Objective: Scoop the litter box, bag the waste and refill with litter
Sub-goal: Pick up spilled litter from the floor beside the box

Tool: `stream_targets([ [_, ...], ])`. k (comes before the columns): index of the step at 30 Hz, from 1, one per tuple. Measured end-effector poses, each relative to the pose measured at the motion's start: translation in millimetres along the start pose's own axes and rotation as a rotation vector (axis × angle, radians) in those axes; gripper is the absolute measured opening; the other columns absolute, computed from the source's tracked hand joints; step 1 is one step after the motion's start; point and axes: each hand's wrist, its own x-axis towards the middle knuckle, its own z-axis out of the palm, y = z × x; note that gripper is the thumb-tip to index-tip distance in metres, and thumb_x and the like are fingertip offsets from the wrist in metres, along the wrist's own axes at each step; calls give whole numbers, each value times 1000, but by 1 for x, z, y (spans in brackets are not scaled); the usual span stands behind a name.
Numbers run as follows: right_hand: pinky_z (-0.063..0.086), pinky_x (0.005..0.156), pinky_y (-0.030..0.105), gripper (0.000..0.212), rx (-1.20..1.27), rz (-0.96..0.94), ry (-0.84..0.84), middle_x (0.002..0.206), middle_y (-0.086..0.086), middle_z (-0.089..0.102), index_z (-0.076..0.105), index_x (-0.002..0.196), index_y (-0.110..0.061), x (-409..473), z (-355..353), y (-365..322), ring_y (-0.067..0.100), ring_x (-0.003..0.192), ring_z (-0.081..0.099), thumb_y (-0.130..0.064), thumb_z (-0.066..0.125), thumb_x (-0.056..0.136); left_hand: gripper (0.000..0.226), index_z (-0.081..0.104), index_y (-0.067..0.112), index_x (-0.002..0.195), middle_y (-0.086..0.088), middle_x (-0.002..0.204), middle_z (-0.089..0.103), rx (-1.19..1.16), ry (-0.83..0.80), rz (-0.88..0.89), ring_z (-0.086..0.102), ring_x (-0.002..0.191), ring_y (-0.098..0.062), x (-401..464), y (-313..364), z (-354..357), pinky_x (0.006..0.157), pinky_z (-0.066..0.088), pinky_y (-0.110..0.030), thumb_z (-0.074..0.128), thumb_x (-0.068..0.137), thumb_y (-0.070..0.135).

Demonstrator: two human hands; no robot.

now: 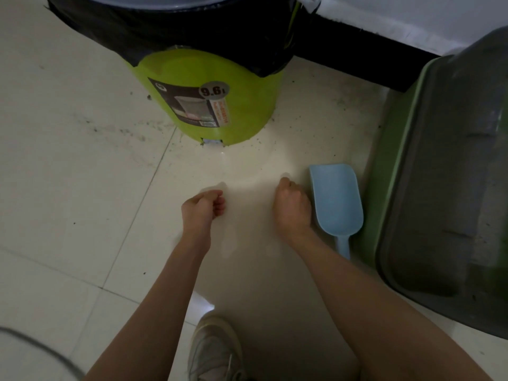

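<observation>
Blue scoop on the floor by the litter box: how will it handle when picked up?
The light blue plastic scoop looks thin-walled and moulded, so probably light and stiff, not floppy. It lies flat on the glossy floor tile, so a push would likely slide it rather than roll it. Its narrow handle, pointing toward the person, looks the easiest hold for the right hand.

Two curled hands (204, 206) (291, 204) hover beside a blue scoop (336, 199).

Tile floor (68, 188): green bin (214, 105), blue scoop (336, 199), litter box (445, 188).
</observation>
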Motion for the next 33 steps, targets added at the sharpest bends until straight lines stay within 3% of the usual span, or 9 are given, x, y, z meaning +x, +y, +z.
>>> stream_targets([
  [13, 35, 29, 20, 36, 34, 79, 63, 46, 9, 56, 55, 54, -5, -7, 18, 9, 22, 36, 55, 10, 85, 40, 21, 62, 4, 75, -11, 68, 56, 16, -28, -40, 51, 57, -18, -8, -5, -1, 49, 45, -17, 45, 86, -4],
  [15, 48, 44, 26, 19, 6, 119, 47, 65, 17, 65, 61, 72, 2, 0, 12, 5, 28, 56, 65, 8, 75, 62, 22, 62, 4, 76, -11, 69, 57, 35, -37, -43, 52, 58, -17, -7, -2, -1, 49, 45, -16, 45, 87, -3],
  [16, 52, 59, 31, 9, 88, 178, -10, 83, 20, 67, 60, 88, 5, 3, 10, 2, 32, 76, 67, 5, 61, 79, 21, 62, 4, 76, -11, 69, 57, 38, -46, -44, 52, 59, -17, -7, -1, 0, 49, 46, -16, 45, 87, -3],
  [18, 47, 76, 34, 22, 488, 354, -173, 100, 19, 65, 57, 104, 6, 9, 1, -10, 32, 93, 62, -7, 40, 96, 20, 62, 4, 77, -9, 68, 56, 24, -72, -38, 52, 59, -16, -5, 2, 2, 50, 46, -16, 47, 90, 3],
  [22, 39, 56, 18, 16, 1317, 688, -200, 67, 2, 55, 61, 82, -7, 34, -28, -27, 12, 59, 47, -6, 48, 91, 20, 62, 6, 77, -1, 60, 54, -61, -129, 23, 48, 54, -10, 5, 24, 16, 52, 41, -18, 57, 92, 20],
  [26, 42, 51, 14, 19, 1861, 833, -68, 67, 5, 52, 54, 75, -5, 67, -60, -26, 11, 57, 47, 5, 47, 90, 24, 60, 7, 74, -1, 57, 52, -84, -139, 145, 46, 51, -10, 12, 66, 39, 50, 40, -19, 62, 88, 27],
  [29, 35, 50, 21, 16, 1906, 729, 11, 61, 5, 46, 61, 93, 11, 85, -82, -26, 12, 54, 41, 3, 48, 89, 29, 59, 9, 70, 1, 54, 52, -54, -123, 226, 46, 50, -10, 14, 80, 47, 49, 40, -19, 65, 85, 32],
  [31, 28, 50, 23, 34, 1807, 608, 7, 54, 0, 40, 51, 111, 25, 94, -90, -26, 11, 51, 34, 0, 50, 87, 31, 59, 10, 68, 4, 49, 51, -56, -101, 226, 45, 50, -10, 15, 79, 49, 48, 39, -20, 64, 85, 34],
  [33, 24, 50, 25, 38, 1705, 477, -36, 47, -4, 34, 54, 110, 24, 101, -94, -29, 11, 48, 30, -3, 53, 84, 31, 60, 10, 67, 3, 50, 51, -65, -77, 220, 45, 50, -11, 15, 77, 50, 49, 38, -20, 63, 86, 35],
])
